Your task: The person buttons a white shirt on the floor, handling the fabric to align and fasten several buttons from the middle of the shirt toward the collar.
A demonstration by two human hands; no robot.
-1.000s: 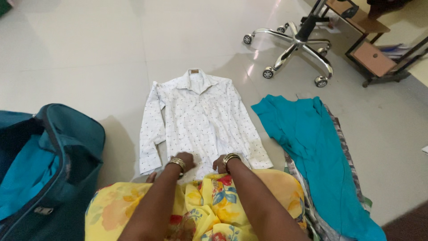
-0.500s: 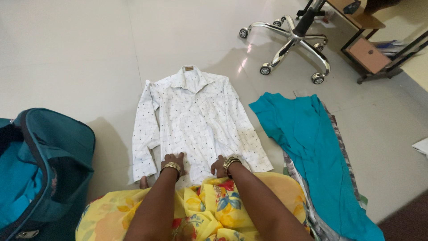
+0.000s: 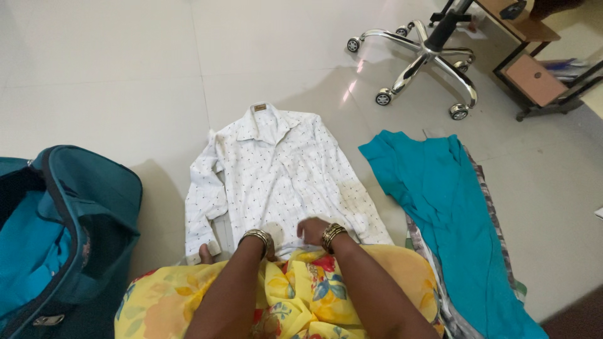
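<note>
From the head view: white long-sleeved collared shirt [image 3: 276,182] with small dark specks, spread front-up on the pale tiled floor [image 3: 113,81], collar at the far end, hem at the near end just ahead of the knees; both sleeves lying down along the body, faint yellowish stain on the right lower part. Left hand [image 3: 269,242] pressed on the hem, mostly tucked behind its gold bangles and the wrist, so finger state impossible to tell. Right hand [image 3: 312,230] flat on the hem just right of it, fingers loosely curled on the cloth, gripping nothing clearly. Yellow floral garment [image 3: 295,295] over the lap, covering the shirt's lowest edge. At left, open teal suitcase [image 3: 69,232], cut off by the frame edge, contents a blue mass, hard to make out. At right, teal garment [image 3: 440,207] atop a striped cloth, running out of frame at the near edge. Far right, chrome office-chair base [image 3: 421,63] and wooden desk [image 3: 534,69], both cropped at the top.
</note>
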